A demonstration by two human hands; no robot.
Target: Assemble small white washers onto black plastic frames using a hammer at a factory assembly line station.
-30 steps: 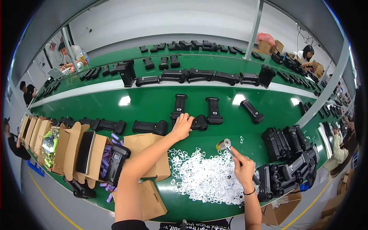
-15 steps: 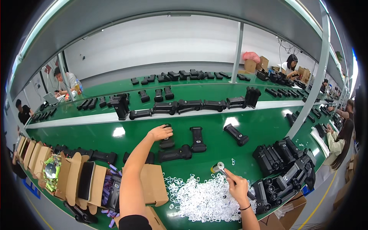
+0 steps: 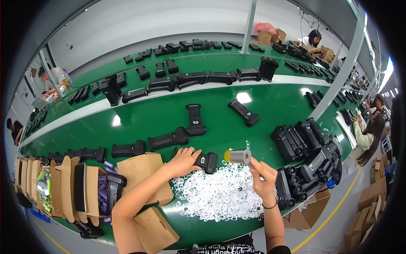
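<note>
The person's left hand lies on the green tabletop with the fingers closed around one end of a black handle-shaped device, which lies flat just in front of them. The right hand is raised a little above the tabletop and grips a small metal cylinder with a yellow end; the thumb and fingers pinch it from below, and it lies almost horizontal, close to the right end of the black device but not touching it.

Under and between both hands there is a wide heap of small white plastic pieces, spread loose on the green surface. To the left of the left forearm stands an open brown cardboard box, and further left is a row of more brown cartons, some with black devices inside. Another small cardboard box sits near the tabletop's front edge.

On the right side, many black devices are packed close together in a group. Behind the hands, a few single black devices lie in a loose line, and one more lies further back. Other people work at the far benches.
</note>
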